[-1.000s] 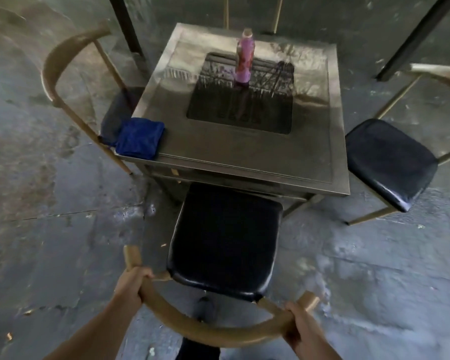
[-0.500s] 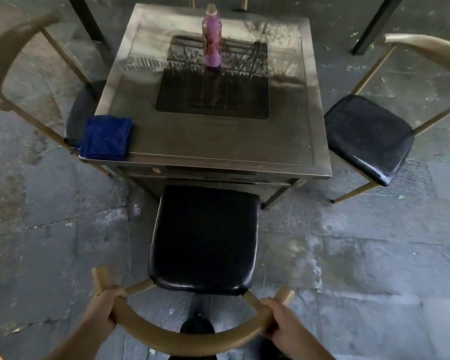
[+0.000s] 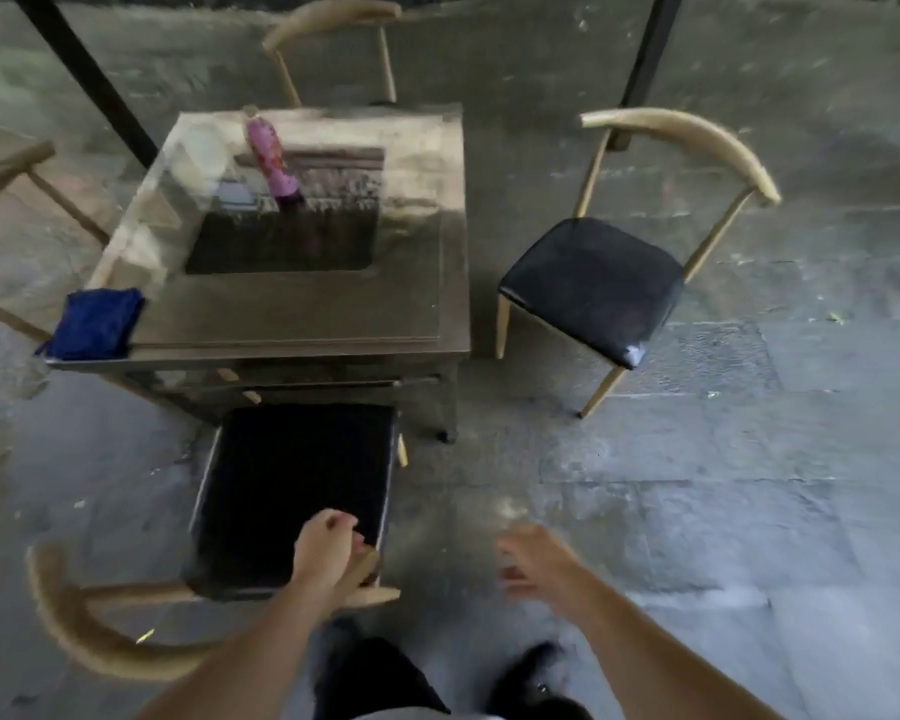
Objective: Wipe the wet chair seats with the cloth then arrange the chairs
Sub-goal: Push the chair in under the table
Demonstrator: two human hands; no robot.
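Now, with the near chair (image 3: 292, 491) tucked under the table (image 3: 302, 314) and both hands holding nothing, left hand (image 3: 326, 548) loosely curled, right hand (image 3: 528, 561) too blurred to read, the person should grip the right chair (image 3: 593, 283) by its backrest and slide it in square.

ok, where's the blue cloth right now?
In the head view the blue cloth lies folded on the near-left corner of the metal table, left of the pushed-in chair; neither hand touches it.

Table top (image 3: 302, 314): glossy, reflective metal. Chair seats (image 3: 591, 285): black glossy upholstery. Backrests (image 3: 697, 142): matt wood. Cloth (image 3: 94, 324): blue fabric.
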